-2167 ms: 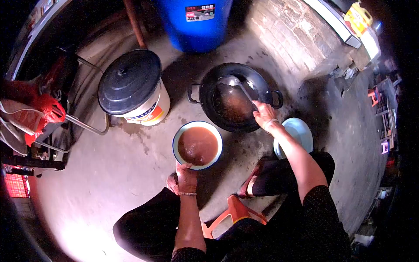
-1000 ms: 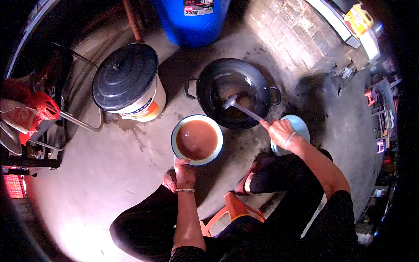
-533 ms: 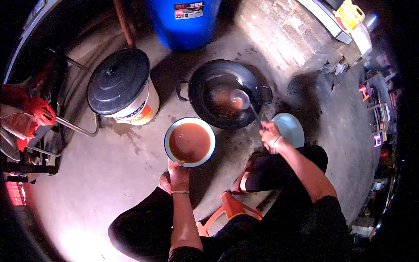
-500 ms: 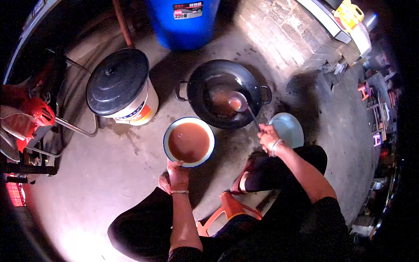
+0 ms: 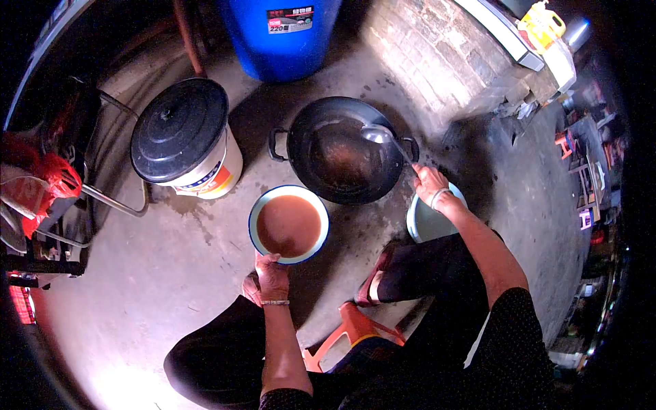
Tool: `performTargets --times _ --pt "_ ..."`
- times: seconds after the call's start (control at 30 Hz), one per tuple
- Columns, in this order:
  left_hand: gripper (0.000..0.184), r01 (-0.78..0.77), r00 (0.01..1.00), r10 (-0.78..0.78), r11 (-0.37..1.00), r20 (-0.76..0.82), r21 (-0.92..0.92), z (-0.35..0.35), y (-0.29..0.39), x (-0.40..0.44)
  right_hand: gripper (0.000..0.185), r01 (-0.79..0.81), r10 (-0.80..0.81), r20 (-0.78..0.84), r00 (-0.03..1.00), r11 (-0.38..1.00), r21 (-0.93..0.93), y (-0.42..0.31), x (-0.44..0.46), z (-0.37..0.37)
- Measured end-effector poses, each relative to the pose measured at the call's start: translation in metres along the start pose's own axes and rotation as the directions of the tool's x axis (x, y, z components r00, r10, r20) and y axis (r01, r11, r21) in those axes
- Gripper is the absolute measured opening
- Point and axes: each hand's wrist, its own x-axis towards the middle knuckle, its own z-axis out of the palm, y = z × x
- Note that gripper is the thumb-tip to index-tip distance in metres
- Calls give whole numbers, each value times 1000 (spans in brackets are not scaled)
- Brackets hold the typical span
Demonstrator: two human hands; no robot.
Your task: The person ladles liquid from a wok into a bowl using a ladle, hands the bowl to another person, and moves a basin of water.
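Note:
My left hand (image 5: 271,273) grips the near rim of a white bowl with a blue edge (image 5: 289,224), which holds reddish-brown liquid. In my right hand (image 5: 430,184) is the handle of a metal ladle (image 5: 376,133). The ladle's head is over the right inner side of a black two-handled wok (image 5: 345,150) on the floor. A little brownish liquid lies at the wok's bottom. Partly behind my right wrist sits a pale basin (image 5: 425,220). The bowl is in front of the wok, to its left.
A white bucket with a black lid (image 5: 181,130) stands on the left, a blue barrel (image 5: 279,41) at the back. A brick block (image 5: 437,61) is at the back right. My legs and an orange stool (image 5: 354,322) are near. Red bags (image 5: 60,176) lie far left.
The ladle has moved from low in the wok up to its right inner side, and my right hand has moved up with it. My left hand still holds the bowl. The view has shifted slightly.

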Motion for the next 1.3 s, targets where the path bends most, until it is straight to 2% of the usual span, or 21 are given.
performTargets --times 0.1,0.13,0.2,0.27,0.37,0.4,0.47,0.5,0.6,0.73,0.83,0.87,0.9,0.93,0.97,1.0,1.07,1.17,1.27,1.3 --pt "63 41 994 -36 998 -106 53 -6 0 -5 36 -66 65 131 989 998 -2 -8 -23 7" --pt "63 34 996 -30 998 -83 53 -4 2 -7 40 -103 99 168 981 995 17 -6 -30 19" --pt "63 15 999 -13 999 -30 52 6 6 -7 38 -105 92 114 989 988 115 -8 -54 36" --pt "62 -11 999 12 999 -34 33 10 7 -9 34 -192 141 227 964 956 221 -9 -70 50" --pt "62 -18 1000 18 1000 -8 -5 4 0 -3 29 -339 132 362 923 726 599 -24 -89 27" --pt "63 -17 1000 17 1000 9 1 3 1 -1 27 -492 121 508 853 514 703 -34 -92 5" --pt "64 -24 1000 24 1000 10 13 -4 0 2 30 -331 57 370 927 589 737 -30 -92 6" --pt "64 -28 1000 28 999 -1 20 -10 -2 4 37 -339 38 403 915 616 711 -35 -92 -10" --pt "65 -24 999 24 1000 23 -6 1 3 -1 41 -352 16 440 898 624 697 -37 -99 -25" --pt "66 -20 1000 21 999 -20 42 2 2 -3 37 -330 -49 467 883 642 692 -45 -102 -18" --pt "65 -8 999 9 999 -31 39 1 3 -2 35 -236 -3 401 916 805 545 -49 -78 10" --pt "65 -14 1000 14 999 -8 31 3 3 -1 35 -32 -93 209 973 850 526 -39 -65 32" --pt "64 -21 1000 20 1000 13 23 7 4 -1 34 167 -198 18 980 870 464 -44 -54 34" --pt "64 -28 999 28 999 30 14 9 5 -3 34 352 -314 -161 936 863 364 -48 -47 36" --pt "64 -19 1000 19 1000 17 16 11 7 -3 34 95 -153 104 983 898 429 -41 -46 28" --pt "63 -8 1000 8 1000 1 16 16 10 -7 33 141 -169 20 985 878 458 -30 -45 38" --pt "63 -22 999 25 997 -36 71 8 5 -9 33 34 -123 171 978 894 447 -35 -59 1" --pt "64 -82 995 91 981 -40 178 -16 -9 -4 36 87 -178 230 957 929 359 -31 -83 -21" --pt "65 -85 995 91 980 -25 181 -15 -8 -2 36 123 -201 208 957 933 338 -22 -87 2" --pt "66 -73 994 87 976 -59 206 -17 -9 -1 37 77 -162 289 944 955 285 -28 -82 1"
